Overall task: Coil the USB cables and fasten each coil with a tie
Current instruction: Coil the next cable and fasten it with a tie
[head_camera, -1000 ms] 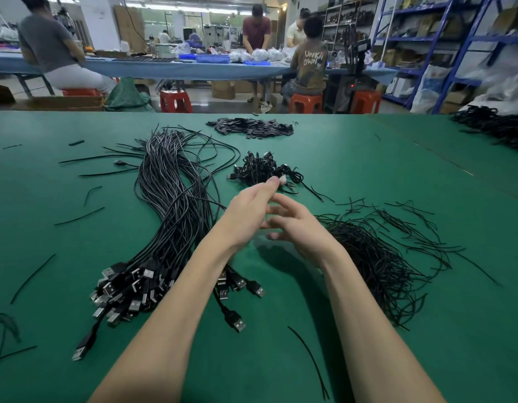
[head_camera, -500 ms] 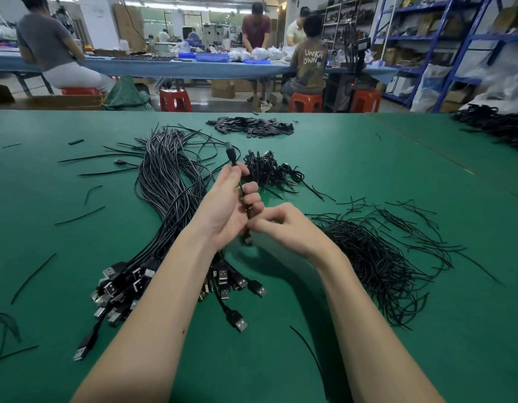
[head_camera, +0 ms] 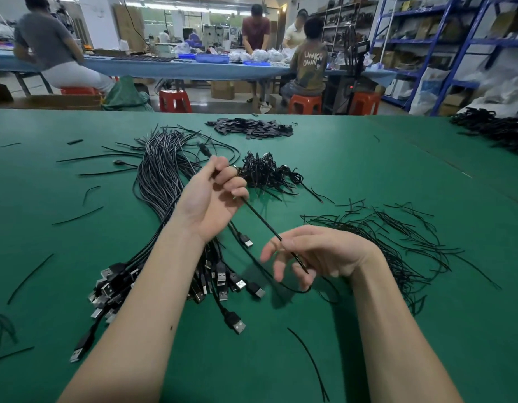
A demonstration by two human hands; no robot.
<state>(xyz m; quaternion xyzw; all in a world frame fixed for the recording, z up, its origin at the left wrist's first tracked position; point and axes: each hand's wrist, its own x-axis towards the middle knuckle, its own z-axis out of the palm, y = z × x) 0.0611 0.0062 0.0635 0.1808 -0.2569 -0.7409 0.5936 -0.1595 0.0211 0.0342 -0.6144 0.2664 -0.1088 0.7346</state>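
Hands have parted: left hand [head_camera: 214,196] grips the cable [head_camera: 260,219], right hand [head_camera: 316,253] pinches it toward 4 o'clock.

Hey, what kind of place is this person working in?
Most likely a small factory or assembly workshop. A big bundle of USB cables lies on a green work table, other workers sit on red stools at a long bench, and blue storage racks hold boxes.

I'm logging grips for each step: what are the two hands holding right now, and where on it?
One black cable. The left hand grips it near its small-plug end; the right hand pinches it further along.
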